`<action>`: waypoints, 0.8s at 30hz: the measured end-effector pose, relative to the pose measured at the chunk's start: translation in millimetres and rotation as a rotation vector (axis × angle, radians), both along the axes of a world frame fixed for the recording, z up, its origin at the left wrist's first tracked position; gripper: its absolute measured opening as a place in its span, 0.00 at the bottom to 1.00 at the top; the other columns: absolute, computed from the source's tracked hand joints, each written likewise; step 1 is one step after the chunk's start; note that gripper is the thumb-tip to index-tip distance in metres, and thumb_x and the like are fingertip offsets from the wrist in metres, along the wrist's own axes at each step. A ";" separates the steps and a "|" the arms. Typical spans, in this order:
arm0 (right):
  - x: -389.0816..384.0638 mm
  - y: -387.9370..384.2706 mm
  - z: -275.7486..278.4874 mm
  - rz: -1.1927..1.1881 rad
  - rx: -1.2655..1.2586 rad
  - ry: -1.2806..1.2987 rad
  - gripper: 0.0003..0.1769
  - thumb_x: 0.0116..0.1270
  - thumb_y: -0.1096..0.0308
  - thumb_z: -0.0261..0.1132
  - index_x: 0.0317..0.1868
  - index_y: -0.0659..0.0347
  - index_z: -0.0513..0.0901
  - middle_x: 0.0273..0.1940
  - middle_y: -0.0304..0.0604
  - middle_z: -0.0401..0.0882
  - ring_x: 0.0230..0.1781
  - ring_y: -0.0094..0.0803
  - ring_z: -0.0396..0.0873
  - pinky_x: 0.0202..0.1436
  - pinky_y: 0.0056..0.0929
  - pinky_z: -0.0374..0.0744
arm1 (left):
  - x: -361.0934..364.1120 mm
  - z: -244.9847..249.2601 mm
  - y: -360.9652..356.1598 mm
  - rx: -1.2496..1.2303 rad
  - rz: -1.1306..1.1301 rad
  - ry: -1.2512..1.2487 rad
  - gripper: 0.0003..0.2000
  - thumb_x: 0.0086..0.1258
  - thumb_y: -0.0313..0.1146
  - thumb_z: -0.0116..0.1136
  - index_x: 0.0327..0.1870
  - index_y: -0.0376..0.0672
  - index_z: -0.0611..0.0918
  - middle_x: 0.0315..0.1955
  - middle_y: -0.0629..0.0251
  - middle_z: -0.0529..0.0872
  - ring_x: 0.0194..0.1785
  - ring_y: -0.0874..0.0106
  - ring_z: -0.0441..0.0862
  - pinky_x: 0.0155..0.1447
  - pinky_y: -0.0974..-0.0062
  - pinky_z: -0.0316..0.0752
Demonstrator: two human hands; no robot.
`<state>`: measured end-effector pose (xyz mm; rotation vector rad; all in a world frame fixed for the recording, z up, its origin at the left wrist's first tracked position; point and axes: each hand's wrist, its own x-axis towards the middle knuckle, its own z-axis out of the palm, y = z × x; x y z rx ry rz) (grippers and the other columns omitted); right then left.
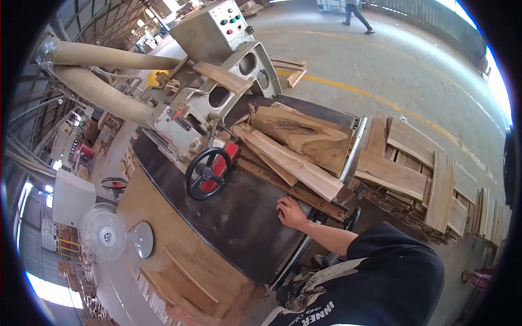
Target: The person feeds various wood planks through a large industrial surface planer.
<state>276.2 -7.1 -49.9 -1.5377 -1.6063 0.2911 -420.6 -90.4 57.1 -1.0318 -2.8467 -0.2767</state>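
Note:
My right hand [292,213] rests on the dark machine table [244,228], beside the brown metal fence [304,195]. Its fingers are slightly bent and apart, with nothing in them. Past the fence, a pale narrow plank [293,163] lies over other boards, and a wide board with dark grain [304,130] is behind it. At the bottom edge, my left hand [182,315] is blurred and partly cut off, close to the end of a wooden board [185,280]. Its fingers cannot be made out.
A black handwheel [207,174] stands on the saw-like machine [179,125], below a control box [215,30]. Ribbed hoses [109,98] run leftward. A white fan [103,233] is at left. Stacked planks [402,174] stand at right. A person [356,13] walks in the background.

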 end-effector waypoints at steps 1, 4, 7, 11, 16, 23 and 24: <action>1.0 -1.1 -0.8 -0.002 0.004 -0.002 0.11 0.60 0.75 0.69 0.44 0.62 0.84 0.57 0.49 0.79 0.66 0.51 0.76 0.69 0.50 0.77 | -2.8 11.2 -5.5 0.081 0.026 -0.017 0.30 0.62 0.23 0.62 0.70 0.38 0.80 0.59 0.46 0.88 0.60 0.48 0.88 0.62 0.55 0.85; -1.1 0.8 -4.4 0.001 0.004 0.020 0.12 0.60 0.75 0.69 0.45 0.62 0.83 0.58 0.51 0.78 0.67 0.52 0.75 0.70 0.51 0.77 | -7.5 36.7 -20.5 0.330 0.031 -0.087 0.31 0.62 0.21 0.62 0.71 0.38 0.80 0.56 0.49 0.90 0.59 0.52 0.88 0.61 0.56 0.85; -2.1 4.5 -5.6 0.001 0.013 0.022 0.12 0.59 0.74 0.69 0.45 0.61 0.83 0.58 0.51 0.78 0.67 0.54 0.75 0.69 0.51 0.77 | -5.0 46.4 -43.8 0.545 -0.053 -0.243 0.31 0.62 0.19 0.61 0.72 0.38 0.80 0.53 0.52 0.91 0.58 0.55 0.89 0.61 0.58 0.85; -0.8 3.9 -4.6 0.022 -0.025 0.045 0.12 0.59 0.75 0.70 0.44 0.61 0.84 0.57 0.50 0.79 0.66 0.54 0.76 0.68 0.52 0.77 | 51.0 45.5 -91.1 0.700 -0.303 -0.508 0.31 0.63 0.18 0.59 0.73 0.39 0.79 0.59 0.49 0.88 0.60 0.51 0.88 0.62 0.55 0.85; -0.6 9.5 -15.3 0.038 0.097 0.027 0.12 0.59 0.75 0.70 0.44 0.61 0.83 0.55 0.51 0.79 0.62 0.54 0.78 0.64 0.54 0.78 | 219.7 46.8 -113.5 0.865 -0.078 -1.033 0.34 0.65 0.12 0.58 0.77 0.41 0.76 0.65 0.44 0.83 0.65 0.51 0.84 0.69 0.54 0.82; 1.6 12.9 -17.5 0.097 0.061 0.026 0.11 0.63 0.74 0.68 0.46 0.60 0.82 0.56 0.53 0.79 0.65 0.58 0.76 0.67 0.57 0.76 | 290.7 -56.6 -124.6 0.756 -0.028 -1.496 0.38 0.77 0.19 0.59 0.87 0.50 0.63 0.69 0.51 0.83 0.65 0.59 0.85 0.65 0.59 0.84; -0.7 13.5 -18.4 0.088 0.048 0.005 0.10 0.64 0.73 0.68 0.46 0.60 0.83 0.57 0.53 0.79 0.66 0.57 0.76 0.68 0.56 0.75 | 300.6 -66.9 -123.8 0.740 -0.024 -1.520 0.38 0.78 0.21 0.60 0.88 0.54 0.63 0.66 0.55 0.86 0.60 0.62 0.88 0.60 0.63 0.87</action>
